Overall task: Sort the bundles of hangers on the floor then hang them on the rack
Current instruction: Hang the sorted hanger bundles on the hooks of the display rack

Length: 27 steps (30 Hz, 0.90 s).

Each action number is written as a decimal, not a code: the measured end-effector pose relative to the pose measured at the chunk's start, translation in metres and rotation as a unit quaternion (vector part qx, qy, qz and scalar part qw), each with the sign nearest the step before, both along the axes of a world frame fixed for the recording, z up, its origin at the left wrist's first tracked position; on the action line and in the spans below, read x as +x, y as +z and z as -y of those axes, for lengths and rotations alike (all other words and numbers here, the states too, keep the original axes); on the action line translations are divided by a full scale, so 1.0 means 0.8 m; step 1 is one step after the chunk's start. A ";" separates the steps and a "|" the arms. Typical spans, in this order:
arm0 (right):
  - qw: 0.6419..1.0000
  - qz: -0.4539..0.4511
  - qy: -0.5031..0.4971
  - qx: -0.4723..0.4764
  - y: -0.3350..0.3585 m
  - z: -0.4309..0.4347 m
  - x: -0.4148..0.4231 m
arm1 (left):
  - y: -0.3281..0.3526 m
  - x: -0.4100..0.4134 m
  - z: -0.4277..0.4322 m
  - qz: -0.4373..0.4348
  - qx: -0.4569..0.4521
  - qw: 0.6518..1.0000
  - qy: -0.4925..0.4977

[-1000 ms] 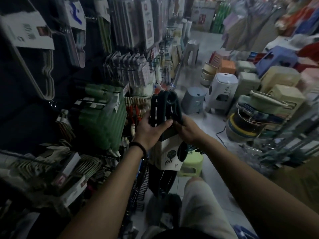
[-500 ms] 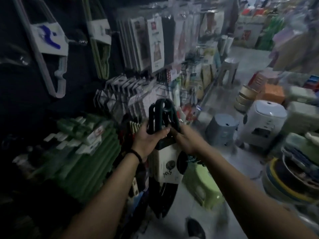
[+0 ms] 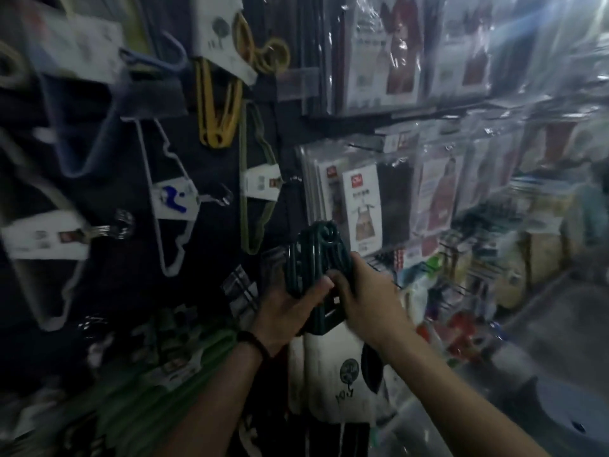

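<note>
Dark green plastic hanger bundle with white card label [image 3: 312,258] held mid-frame, hooks up. Left hand [image 3: 290,313] clamped on it from 7 o'clock, right hand [image 3: 365,301] gripping from 4 o'clock. Dark display rack [image 3: 207,275] just behind; yellow plastic hangers [image 3: 217,103] hung at 11 o'clock.

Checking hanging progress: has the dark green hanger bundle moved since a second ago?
Yes. The dark green hanger bundle rose, from well below the blue-marked label to nearly level with it.

There are 1 left hand [image 3: 290,313], 1 right hand [image 3: 370,308] and 1 dark green bundle [image 3: 308,258]. Hanging are 1 yellow bundle [image 3: 217,103] and 1 olive bundle [image 3: 254,196].
</note>
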State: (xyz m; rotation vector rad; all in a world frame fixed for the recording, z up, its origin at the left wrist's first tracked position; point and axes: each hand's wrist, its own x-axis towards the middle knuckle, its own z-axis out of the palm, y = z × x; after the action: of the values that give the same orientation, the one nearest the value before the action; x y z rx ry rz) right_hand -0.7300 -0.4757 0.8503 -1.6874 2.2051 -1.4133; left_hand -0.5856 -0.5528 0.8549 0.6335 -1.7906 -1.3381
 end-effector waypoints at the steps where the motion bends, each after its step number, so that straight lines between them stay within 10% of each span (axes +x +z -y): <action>1: 1.000 0.005 0.017 -0.003 0.011 0.009 -0.005 | 0.011 -0.001 0.007 -0.002 0.002 1.000 0.031; 13: 0.989 -0.036 0.144 0.007 0.129 0.114 -0.080 | 0.087 0.010 0.117 -0.026 0.005 0.995 0.095; 27: 0.960 -0.127 0.246 -0.039 0.275 0.175 -0.104 | 0.243 0.057 0.088 0.113 -0.340 0.913 0.195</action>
State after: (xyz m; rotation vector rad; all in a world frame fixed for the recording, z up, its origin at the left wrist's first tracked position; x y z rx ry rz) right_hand -0.8136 -0.6153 1.0707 -2.3444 1.6529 -1.2193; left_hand -0.5401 -0.6233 1.0494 0.7125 -2.0114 -0.3338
